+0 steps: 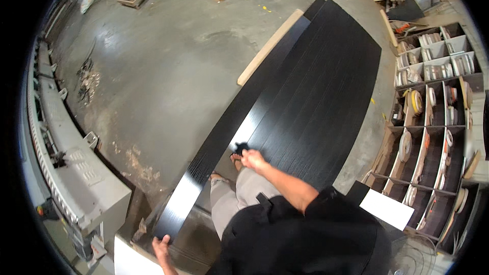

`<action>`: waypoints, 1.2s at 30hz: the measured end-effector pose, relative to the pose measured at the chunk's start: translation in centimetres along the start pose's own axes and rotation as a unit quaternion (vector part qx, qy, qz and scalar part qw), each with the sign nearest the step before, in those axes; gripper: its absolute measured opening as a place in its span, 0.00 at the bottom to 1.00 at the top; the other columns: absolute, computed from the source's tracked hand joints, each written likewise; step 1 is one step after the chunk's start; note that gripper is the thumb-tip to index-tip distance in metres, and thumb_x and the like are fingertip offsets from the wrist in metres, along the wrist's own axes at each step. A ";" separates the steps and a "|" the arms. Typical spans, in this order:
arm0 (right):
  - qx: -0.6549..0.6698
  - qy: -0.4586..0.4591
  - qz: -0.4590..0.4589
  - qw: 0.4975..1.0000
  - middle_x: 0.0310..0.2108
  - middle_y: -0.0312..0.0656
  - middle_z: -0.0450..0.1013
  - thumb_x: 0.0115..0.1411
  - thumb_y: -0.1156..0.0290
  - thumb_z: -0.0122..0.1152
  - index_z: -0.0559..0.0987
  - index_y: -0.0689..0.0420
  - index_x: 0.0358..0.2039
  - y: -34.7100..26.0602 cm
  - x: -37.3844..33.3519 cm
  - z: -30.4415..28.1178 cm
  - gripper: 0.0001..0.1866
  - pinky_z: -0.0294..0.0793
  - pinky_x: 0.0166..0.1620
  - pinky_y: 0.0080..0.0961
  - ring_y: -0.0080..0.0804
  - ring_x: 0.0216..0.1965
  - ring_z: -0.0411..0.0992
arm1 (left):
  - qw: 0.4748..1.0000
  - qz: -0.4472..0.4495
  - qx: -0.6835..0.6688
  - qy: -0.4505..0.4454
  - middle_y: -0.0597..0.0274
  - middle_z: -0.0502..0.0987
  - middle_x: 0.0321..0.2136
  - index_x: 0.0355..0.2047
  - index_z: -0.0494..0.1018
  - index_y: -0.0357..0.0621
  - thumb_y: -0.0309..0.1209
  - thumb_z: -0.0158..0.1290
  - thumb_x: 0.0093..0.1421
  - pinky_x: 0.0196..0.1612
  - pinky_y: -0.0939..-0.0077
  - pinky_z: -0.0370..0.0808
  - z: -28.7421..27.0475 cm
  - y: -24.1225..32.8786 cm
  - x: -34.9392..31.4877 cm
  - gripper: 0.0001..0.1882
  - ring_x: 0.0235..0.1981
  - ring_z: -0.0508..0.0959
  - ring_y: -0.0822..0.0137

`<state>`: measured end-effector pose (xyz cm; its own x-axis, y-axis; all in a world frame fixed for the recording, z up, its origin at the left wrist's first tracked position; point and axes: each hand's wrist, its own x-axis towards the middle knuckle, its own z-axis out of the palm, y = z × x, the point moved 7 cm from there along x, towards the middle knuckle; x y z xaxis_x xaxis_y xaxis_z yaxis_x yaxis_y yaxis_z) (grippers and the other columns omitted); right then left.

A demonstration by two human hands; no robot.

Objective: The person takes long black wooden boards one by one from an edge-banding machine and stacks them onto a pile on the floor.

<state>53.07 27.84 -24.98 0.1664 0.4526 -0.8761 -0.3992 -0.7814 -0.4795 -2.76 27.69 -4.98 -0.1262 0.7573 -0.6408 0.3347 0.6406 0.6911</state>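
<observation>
At the lower left, my left hand [161,248] grips the near end of a long, narrow black board [204,160], thumb on top. The board slants away to the far right, its glossy face catching light at the near end. My right hand [253,159] is closed on a small black thing [240,148], perhaps a cloth, too dark to make out. That hand is in front of my body, beside the near left edge of a stack of wide black panels [310,97] with a wood-grain face. The far part of the narrow board lies along the stack's left edge.
A pale wooden bar [270,47] sticks out beneath the boards on the left. A grey machine [84,173] runs along the left side. On the right stands a compartment rack [430,142] with rolls of edging tape. A white sheet [387,209] lies near my right side.
</observation>
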 end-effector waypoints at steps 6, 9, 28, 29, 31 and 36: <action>-0.448 0.087 0.023 0.889 0.39 0.53 0.74 0.52 0.47 0.58 0.77 0.59 0.38 14.6 -2.9 -2.2 0.27 0.71 0.46 0.39 0.48 0.43 0.72 | 0.998 -0.023 -0.007 -0.056 0.53 0.75 0.38 0.45 0.68 0.29 0.27 0.62 0.48 0.41 0.72 0.71 16.1 -8.0 15.4 0.25 0.37 0.74 0.63; -0.478 -0.003 0.157 0.864 0.58 0.56 0.60 0.51 0.44 0.56 0.59 0.63 0.59 18.2 -5.4 -0.4 0.44 0.61 0.58 0.38 0.51 0.59 0.59 | 0.998 -0.024 0.042 -0.050 0.50 0.75 0.38 0.44 0.68 0.27 0.29 0.61 0.49 0.43 0.71 0.70 24.1 -9.5 22.1 0.24 0.37 0.74 0.63; -0.604 0.060 0.141 0.782 0.53 0.60 0.58 0.51 0.48 0.60 0.47 0.66 0.61 19.4 -6.0 2.1 0.49 0.72 0.43 0.45 0.53 0.48 0.65 | 0.948 -0.025 0.316 0.003 0.41 0.77 0.33 0.32 0.75 0.33 0.49 0.62 0.45 0.42 0.59 0.72 48.8 -8.3 33.3 0.28 0.38 0.77 0.45; -0.607 0.065 0.141 0.780 0.53 0.60 0.58 0.51 0.48 0.60 0.47 0.66 0.61 19.4 -5.9 2.1 0.50 0.72 0.43 0.45 0.52 0.48 0.65 | 0.949 -0.038 0.312 0.005 0.41 0.77 0.33 0.32 0.75 0.34 0.49 0.62 0.45 0.42 0.59 0.72 48.9 -7.9 33.2 0.28 0.38 0.78 0.46; -0.615 0.059 0.141 0.773 0.53 0.59 0.58 0.50 0.48 0.61 0.48 0.66 0.60 19.1 -6.0 2.1 0.49 0.72 0.43 0.45 0.52 0.48 0.65 | 0.947 -0.068 0.314 0.017 0.43 0.78 0.33 0.31 0.76 0.34 0.48 0.63 0.45 0.42 0.60 0.73 48.9 -8.2 33.1 0.27 0.37 0.78 0.47; -0.635 0.038 0.133 0.760 0.52 0.57 0.59 0.50 0.48 0.61 0.48 0.66 0.60 18.0 -6.2 2.5 0.49 0.72 0.43 0.45 0.51 0.48 0.66 | 0.957 -0.119 0.263 0.017 0.44 0.78 0.34 0.32 0.76 0.36 0.48 0.63 0.45 0.42 0.59 0.74 49.2 -9.2 33.2 0.25 0.38 0.78 0.48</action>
<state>42.63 12.01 -28.08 0.3027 0.2168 -0.9281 0.7567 -0.6468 0.0957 35.93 40.65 -49.09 -0.2845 0.6064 -0.7425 0.7158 0.6496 0.2562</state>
